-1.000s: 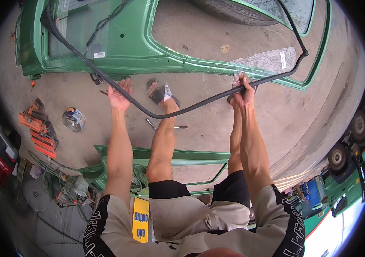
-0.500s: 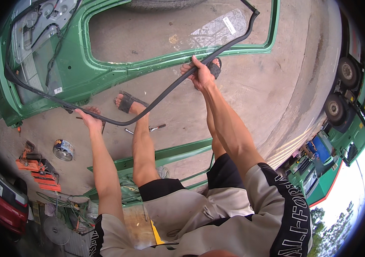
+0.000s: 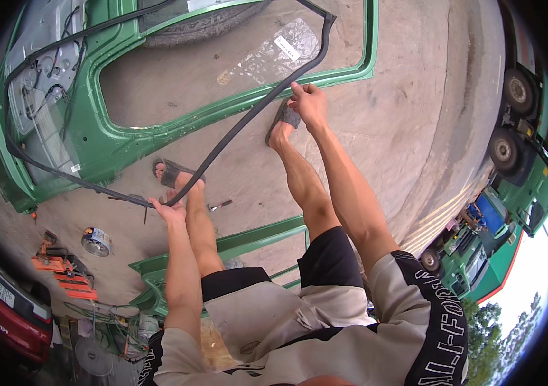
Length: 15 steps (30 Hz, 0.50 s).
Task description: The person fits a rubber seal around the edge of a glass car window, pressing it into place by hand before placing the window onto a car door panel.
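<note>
A long black rubber strip (image 3: 229,138) forms a large bent loop over a green vehicle door panel (image 3: 190,109), which lies on the ground with glass, wiring and mechanism at its left section. My left hand (image 3: 171,207), palm upward, supports the strip at its lower bend with fingers around it. My right hand (image 3: 307,103) is higher, fingers closed at the strip beside the panel's near edge. A clear sheet (image 3: 267,58) with a white label shows inside the panel's opening. My sandalled feet are below the panel.
A second green panel (image 3: 254,237) lies by my legs. Orange tool boxes (image 3: 68,280), a round tin (image 3: 95,242) and a ratchet (image 3: 221,204) sit on the ground. A red car (image 3: 13,309) is at left, a green truck (image 3: 534,199) at right, a tyre (image 3: 203,29) beyond the panel.
The view has turned, shifting the panel leftward. My left hand has moved lower in view to the strip's bend, while my right hand has moved farther forward along the strip, higher in view.
</note>
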Each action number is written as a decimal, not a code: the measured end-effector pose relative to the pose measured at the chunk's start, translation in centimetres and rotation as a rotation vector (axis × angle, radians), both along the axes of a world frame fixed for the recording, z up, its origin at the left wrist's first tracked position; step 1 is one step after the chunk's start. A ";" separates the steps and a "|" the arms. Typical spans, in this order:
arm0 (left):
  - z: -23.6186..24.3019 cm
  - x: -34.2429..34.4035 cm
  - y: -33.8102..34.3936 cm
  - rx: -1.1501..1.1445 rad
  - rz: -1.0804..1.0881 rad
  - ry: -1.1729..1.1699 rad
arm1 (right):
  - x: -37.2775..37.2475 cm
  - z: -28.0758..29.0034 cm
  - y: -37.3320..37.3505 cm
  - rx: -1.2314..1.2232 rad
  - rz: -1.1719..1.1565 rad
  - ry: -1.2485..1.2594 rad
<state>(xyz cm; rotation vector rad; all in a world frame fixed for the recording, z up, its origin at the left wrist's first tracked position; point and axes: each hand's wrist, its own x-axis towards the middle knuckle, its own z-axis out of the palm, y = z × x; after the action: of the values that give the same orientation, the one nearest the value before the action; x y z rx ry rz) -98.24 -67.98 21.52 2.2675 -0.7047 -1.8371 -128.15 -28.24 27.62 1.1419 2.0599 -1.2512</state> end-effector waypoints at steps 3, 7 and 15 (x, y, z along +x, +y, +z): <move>-1.3 -3.3 6.7 -0.024 0.282 0.016 | -5.9 -3.3 9.9 0.350 0.181 0.447; -1.5 -6.4 10.7 0.081 0.242 0.108 | -10.3 -3.9 8.2 -0.399 -0.270 0.199; 2.4 -23.5 27.1 0.474 0.091 0.338 | -13.0 -4.0 10.0 -0.602 -0.189 -0.077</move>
<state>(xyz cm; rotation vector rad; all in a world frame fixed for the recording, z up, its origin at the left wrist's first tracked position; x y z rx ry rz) -121.74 -40.84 23.96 2.0876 -0.1169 -2.4593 -141.19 -18.24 23.62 1.0783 1.3859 -1.7283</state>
